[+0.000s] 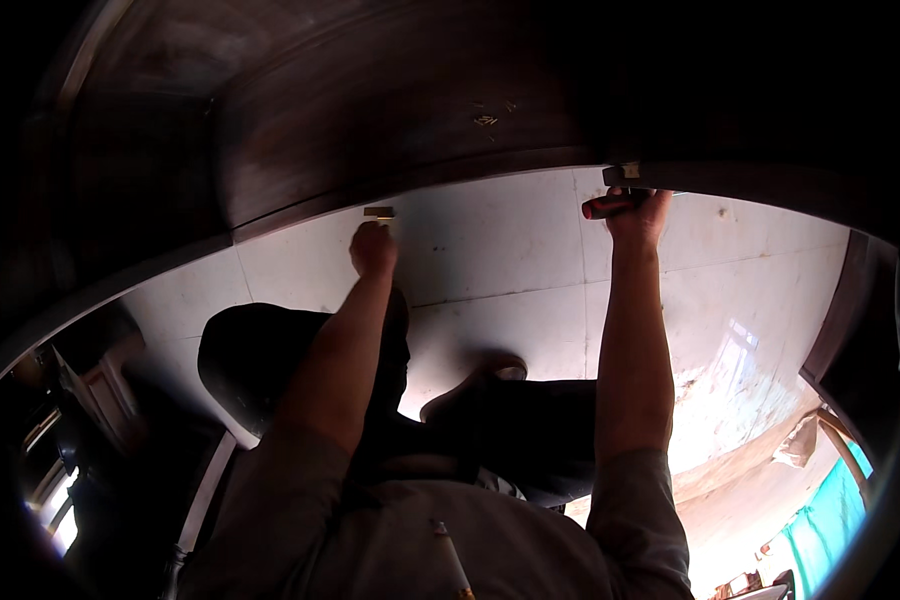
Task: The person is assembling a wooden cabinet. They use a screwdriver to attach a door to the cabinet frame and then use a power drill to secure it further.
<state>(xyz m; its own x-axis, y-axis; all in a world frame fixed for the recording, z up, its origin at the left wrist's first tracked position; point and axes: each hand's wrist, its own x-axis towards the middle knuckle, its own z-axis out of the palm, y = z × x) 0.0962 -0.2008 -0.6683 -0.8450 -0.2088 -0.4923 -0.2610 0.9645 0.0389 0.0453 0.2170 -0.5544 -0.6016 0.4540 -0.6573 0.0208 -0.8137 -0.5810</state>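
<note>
My left hand [373, 248] is closed, with a small flat brass-coloured piece, apparently a hinge [379, 212], at its fingertips just below the dark wooden edge. Further right, my right hand [642, 215] is wrapped round a red-and-black handled tool [610, 205]; its working end is hidden in shadow. Right above that hand, a small brass-coloured fitting [630, 171] shows at the edge of the wood. Several small brass-coloured screws [485, 120] lie on the dark wooden panel [390, 110] beyond my hands.
Pale floor tiles [510, 240] spread beneath my arms and bent legs [260, 350]. The dark wooden edge [300, 210] curves across in front of me. A dark upright [850, 300] stands at the right, with turquoise cloth [830, 515] behind it. Dark furniture [110, 390] is at the left.
</note>
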